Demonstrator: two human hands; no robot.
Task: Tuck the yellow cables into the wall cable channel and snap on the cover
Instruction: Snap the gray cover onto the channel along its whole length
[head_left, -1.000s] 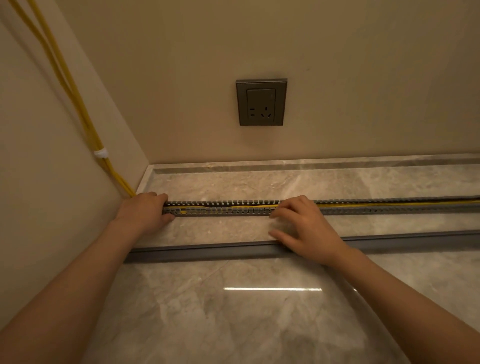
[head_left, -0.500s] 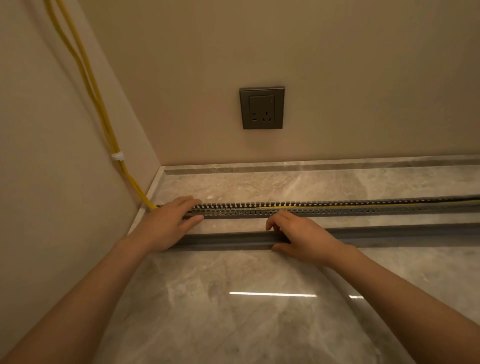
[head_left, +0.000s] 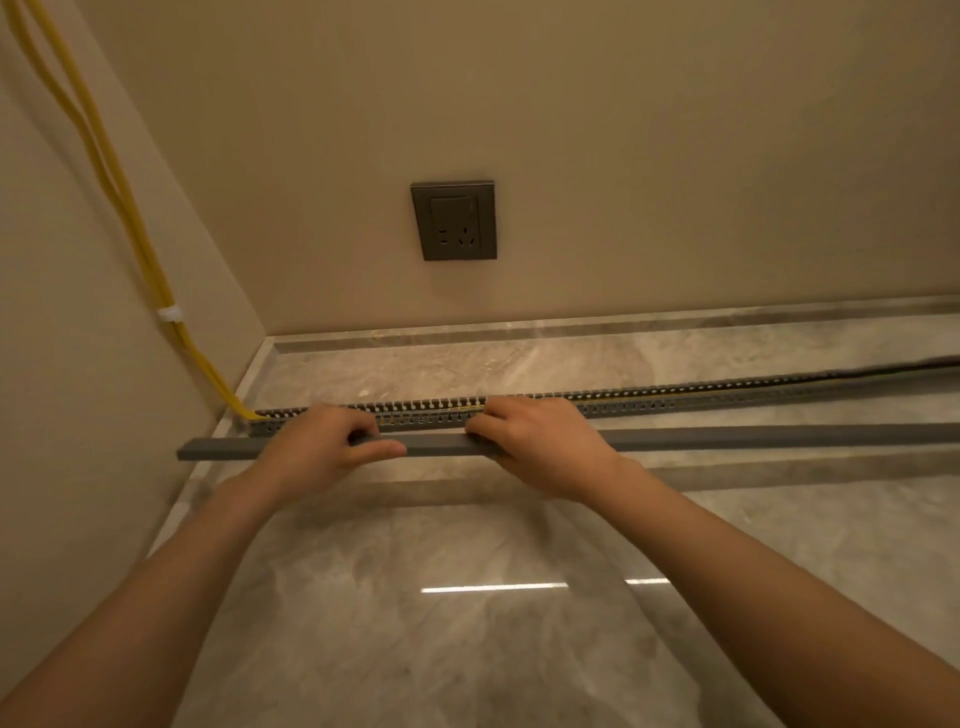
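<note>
Over marble floor (head_left: 467, 649), left hand (head_left: 317, 452) and right hand (head_left: 540, 441) grip the cover (head_left: 753, 436), seemingly raised.

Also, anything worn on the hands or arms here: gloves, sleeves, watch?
Nothing: the left hand and right hand are bare, with no gloves, rings or watch visible. The left forearm and right forearm are bare to the frame edge, no sleeve in view.

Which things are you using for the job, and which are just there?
For the job: yellow cables, cable channel, cover, gripped by left hand and right hand.
Just there: wall socket, white cable tie.
</note>
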